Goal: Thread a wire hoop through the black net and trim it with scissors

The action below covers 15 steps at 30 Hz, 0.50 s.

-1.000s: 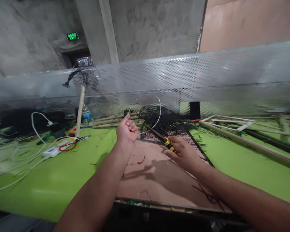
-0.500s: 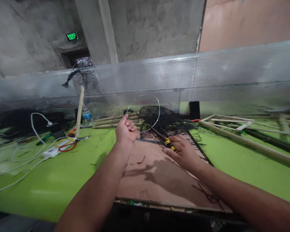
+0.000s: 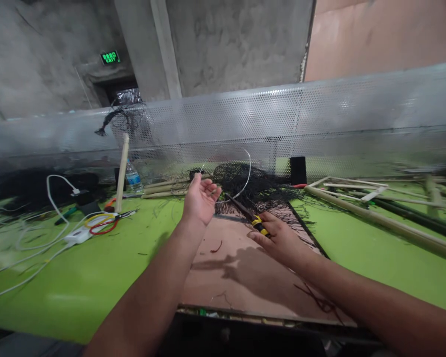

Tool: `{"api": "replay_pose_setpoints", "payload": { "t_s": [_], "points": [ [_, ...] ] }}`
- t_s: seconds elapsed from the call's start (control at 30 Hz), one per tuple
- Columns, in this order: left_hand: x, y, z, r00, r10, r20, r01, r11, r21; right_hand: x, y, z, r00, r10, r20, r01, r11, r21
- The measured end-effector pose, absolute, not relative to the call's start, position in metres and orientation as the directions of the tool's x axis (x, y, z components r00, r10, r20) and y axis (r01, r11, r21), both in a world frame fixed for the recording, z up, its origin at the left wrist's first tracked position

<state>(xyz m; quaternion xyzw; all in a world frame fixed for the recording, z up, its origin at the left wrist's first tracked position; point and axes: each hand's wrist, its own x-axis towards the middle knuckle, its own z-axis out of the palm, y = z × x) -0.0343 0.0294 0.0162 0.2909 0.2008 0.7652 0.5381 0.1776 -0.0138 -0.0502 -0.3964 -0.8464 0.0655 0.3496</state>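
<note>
My left hand (image 3: 201, 202) is raised over the middle of the board, thumb and fingertip pinched on a thin, shiny wire (image 3: 250, 171). The wire bends in a wide loop, and its lower part runs between my hand and the plier tips. In my right hand (image 3: 284, 238) are long-nosed pliers (image 3: 259, 225) with yellow and black handles, their jaws pointing up and left towards the wire. Whether the jaws touch the wire I cannot tell. Beneath both hands lies a pinkish board (image 3: 241, 292) with small scraps on it.
Black netting (image 3: 241, 173) is heaped behind the board. Bamboo sticks (image 3: 163, 189), a water bottle (image 3: 134, 178) and an upright pole (image 3: 122, 173) stand or lie to the left, near a white power strip (image 3: 78, 235). A bamboo frame (image 3: 357, 186) lies right. A perforated metal screen (image 3: 223, 119) spans the back.
My left hand has shifted slightly right and turned, its fingers loosening. The wire loop has moved right and looks more opened out. The pliers have barely moved.
</note>
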Motion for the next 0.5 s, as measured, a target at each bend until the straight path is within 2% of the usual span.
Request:
{"api": "replay_pose_setpoints", "payload": {
  "t_s": [0.17,0.33,0.5],
  "points": [
    [-0.019,0.025,0.005,0.017,0.989,0.145,-0.671,-0.097,0.735,0.181,-0.009,-0.049,-0.395,0.705,0.589,0.664,0.662,-0.347],
    [-0.012,0.014,-0.001,0.302,0.941,0.155,-0.541,0.035,0.84,0.186,-0.008,-0.043,-0.389,0.684,0.617,0.673,0.668,-0.317],
    [-0.013,0.007,0.004,0.373,0.914,0.161,-0.494,0.049,0.868,0.186,-0.009,-0.042,-0.397,0.664,0.633,0.659,0.687,-0.307]
  ]
}}
